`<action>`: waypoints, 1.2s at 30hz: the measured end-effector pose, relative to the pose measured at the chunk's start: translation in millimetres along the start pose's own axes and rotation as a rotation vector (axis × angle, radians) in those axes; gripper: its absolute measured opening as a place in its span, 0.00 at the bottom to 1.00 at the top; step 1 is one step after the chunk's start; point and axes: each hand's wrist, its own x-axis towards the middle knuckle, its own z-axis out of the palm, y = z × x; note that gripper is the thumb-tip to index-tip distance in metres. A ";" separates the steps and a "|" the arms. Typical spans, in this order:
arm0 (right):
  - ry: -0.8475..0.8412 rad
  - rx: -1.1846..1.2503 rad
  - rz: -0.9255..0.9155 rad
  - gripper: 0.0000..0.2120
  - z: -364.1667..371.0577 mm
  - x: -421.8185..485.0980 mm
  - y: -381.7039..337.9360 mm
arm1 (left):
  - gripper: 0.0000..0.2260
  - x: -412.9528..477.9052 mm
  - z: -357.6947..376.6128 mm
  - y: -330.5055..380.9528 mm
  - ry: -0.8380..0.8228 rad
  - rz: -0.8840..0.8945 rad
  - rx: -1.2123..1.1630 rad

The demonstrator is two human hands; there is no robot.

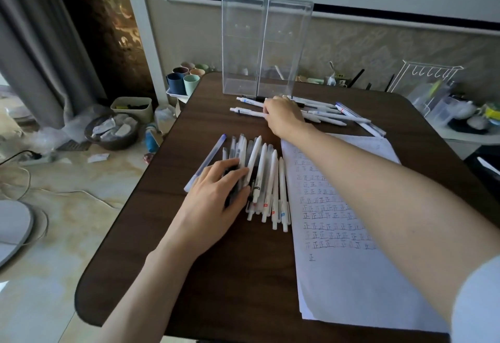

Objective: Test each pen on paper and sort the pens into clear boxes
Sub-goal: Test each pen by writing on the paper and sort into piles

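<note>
On the dark surface (216, 275), the paper (351, 275) carries many rows of test marks, so testing looks well along. Both clear boxes (243, 44) look empty, sorting seemingly not begun. Left hand (216, 193) lies flat, fingers spread, on the near pen pile (266, 174). Right hand (284, 115) rests on the far pens (328, 120) before the boxes, grip unclear
</note>
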 end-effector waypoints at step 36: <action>0.509 0.935 0.121 0.12 -76.7 -280.5 19.1 | 0.14 -76.7 14.0 86.2 -0.201 0.257 -0.014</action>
